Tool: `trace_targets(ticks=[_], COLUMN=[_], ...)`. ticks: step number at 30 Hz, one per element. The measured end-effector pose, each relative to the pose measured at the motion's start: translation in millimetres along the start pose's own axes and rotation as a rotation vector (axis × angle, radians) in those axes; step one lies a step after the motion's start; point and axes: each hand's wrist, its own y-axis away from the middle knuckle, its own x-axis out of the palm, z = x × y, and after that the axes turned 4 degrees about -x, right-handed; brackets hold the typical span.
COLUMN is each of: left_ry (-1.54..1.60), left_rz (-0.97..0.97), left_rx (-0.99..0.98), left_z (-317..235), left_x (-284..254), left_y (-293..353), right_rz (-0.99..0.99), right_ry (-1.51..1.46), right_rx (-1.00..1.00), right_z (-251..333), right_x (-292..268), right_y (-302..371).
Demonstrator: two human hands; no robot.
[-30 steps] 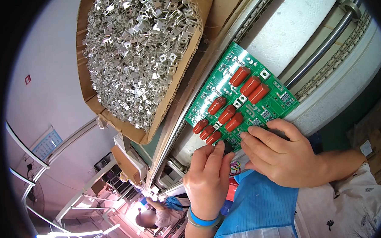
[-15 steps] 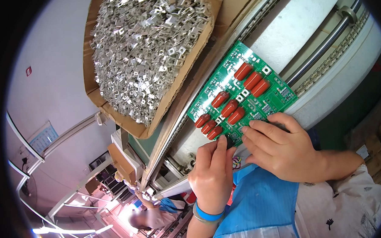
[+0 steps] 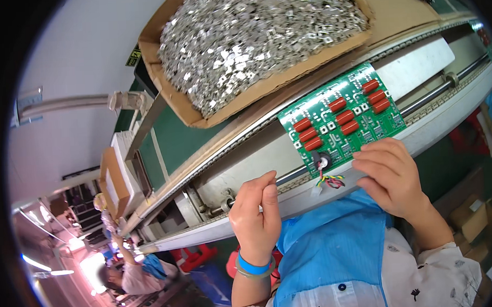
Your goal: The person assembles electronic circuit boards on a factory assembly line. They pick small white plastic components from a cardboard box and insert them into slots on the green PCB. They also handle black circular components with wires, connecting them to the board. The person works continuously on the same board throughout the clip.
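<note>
A green circuit board lies across the conveyor rails, carrying several dark-red capacitors in groups and small white-silver square terminals. At its near edge sits a black round component, from which a bundle of thin coloured wires hangs over the front rail. My left hand, with a blue band at the wrist, is over the front rail, left of the board and apart from it. Its thumb and forefinger are apart, with nothing visible between them. My right hand hovers by the board's near right edge, fingers loosely bent and holding nothing visible.
Behind the conveyor stands a cardboard box heaped with small metal terminals. A chain and a metal shaft run along the conveyor. Another board shows at far right. Another person is at lower left.
Both hands have come off the board, the left moving away from the black component, which now shows with its wires. The view has swung, so the board appears farther right.
</note>
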Motion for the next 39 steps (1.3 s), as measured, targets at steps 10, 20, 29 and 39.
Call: trace_targets(ticks=[10,20,29,39], left_ry=[0.071,0.068,0.068,0.112], left_rz=[0.073,0.080,0.080,0.041], left_rx=[0.288,0.345,0.365,0.378], left_z=[37,47,55,46], left_x=[18,34,30,25], left_y=[15,19,20,21], right_rz=[0.039,0.174,0.317,0.272], right_ry=[-0.017,0.139,0.417,0.564], right_rx=[0.253,0.038,-0.014,-0.076], right_z=[23,58,73,80], right_x=[8,8,25,21], right_y=[-16,-42,-45,-52])
